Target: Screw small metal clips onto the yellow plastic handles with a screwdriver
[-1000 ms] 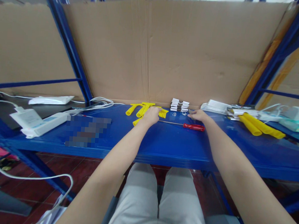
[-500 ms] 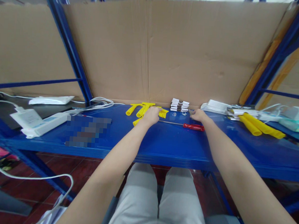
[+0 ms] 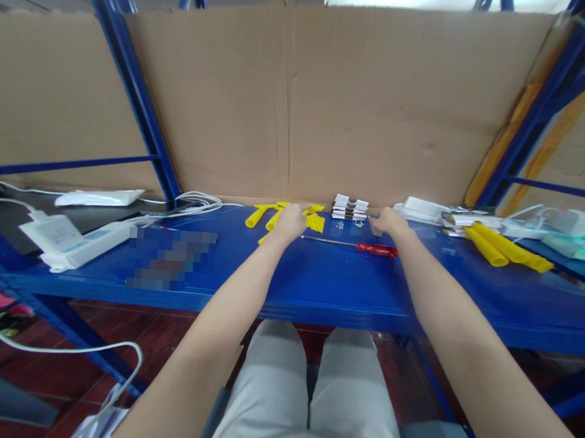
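Note:
My left hand [image 3: 290,223] is among yellow plastic handles [image 3: 256,215], its fingers curled on one of them and partly hiding it. Just to its right lie flat yellow plastic pieces [image 3: 315,222]. My right hand [image 3: 391,222] has its fingers closed at a small flat greyish piece [image 3: 375,227] on the blue shelf; the fingertips are too small to make out well. Between the hands lies a screwdriver [image 3: 376,250] with a red handle, its shaft pointing left. Behind it stands a stack of white packets with dark bands [image 3: 351,208], with small shiny bits [image 3: 358,224] in front.
Yellow tubular handles [image 3: 508,247] and white packets [image 3: 423,208] lie to the right on the blue shelf [image 3: 328,281]. A white power strip [image 3: 93,242] with cables is at left, beside a blurred-out patch [image 3: 172,257]. Cardboard [image 3: 360,104] closes the back between blue posts.
My left hand has shifted slightly left over the yellow pieces, uncovering more of the flat ones. My right hand has moved slightly, and more of the greyish piece shows by it.

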`<state>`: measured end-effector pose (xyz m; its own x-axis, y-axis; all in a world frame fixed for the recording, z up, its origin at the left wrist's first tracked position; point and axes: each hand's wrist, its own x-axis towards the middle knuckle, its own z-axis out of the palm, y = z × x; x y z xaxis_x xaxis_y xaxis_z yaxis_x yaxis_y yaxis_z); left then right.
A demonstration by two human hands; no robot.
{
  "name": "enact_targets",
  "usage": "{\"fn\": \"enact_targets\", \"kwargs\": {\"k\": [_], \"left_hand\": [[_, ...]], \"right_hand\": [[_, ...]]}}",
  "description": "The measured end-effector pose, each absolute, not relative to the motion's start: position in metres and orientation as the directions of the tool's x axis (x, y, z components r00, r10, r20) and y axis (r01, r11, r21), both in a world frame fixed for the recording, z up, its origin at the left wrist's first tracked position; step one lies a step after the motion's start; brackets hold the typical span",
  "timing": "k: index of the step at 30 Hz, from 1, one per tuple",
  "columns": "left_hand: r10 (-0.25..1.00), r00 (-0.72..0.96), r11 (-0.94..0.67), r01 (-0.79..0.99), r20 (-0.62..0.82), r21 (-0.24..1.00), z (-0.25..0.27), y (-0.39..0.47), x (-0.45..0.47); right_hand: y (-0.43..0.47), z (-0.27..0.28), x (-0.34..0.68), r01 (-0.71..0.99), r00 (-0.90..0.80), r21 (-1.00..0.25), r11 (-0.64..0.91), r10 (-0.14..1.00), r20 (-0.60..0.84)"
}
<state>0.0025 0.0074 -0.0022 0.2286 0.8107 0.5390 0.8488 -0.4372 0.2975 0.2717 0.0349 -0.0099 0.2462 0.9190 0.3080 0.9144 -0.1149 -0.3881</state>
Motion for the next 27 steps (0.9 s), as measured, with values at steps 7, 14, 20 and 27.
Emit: {"fn": "enact_targets", "kwargs": {"k": [7,14,20,27], "left_hand": [[0.817,-0.074,-0.522,0.323,0.571,0.789,0.006,0.018,0.006],[0.985,-0.042,-0.171,-0.206,0.166,0.964,0.010,0.013,0.008],[0.996,0.021,0.088,-0.283,-0.085,0.955,0.010,0.012,0.011],[0.989,0.040,0.148,-0.319,-0.143,0.936,0.006,0.015,0.012]], "right_hand": [[0.012,0.013,0.223,0.983,0.141,-0.161,-0.082,0.906,0.400],[0.000,0.008,0.175,0.863,-0.438,-0.094,0.496,0.829,0.348],[-0.011,0.000,0.147,0.676,-0.528,-0.431,0.598,0.800,0.283],[-0.018,-0.006,0.134,0.580,-0.540,-0.597,0.554,0.810,0.228]]}}
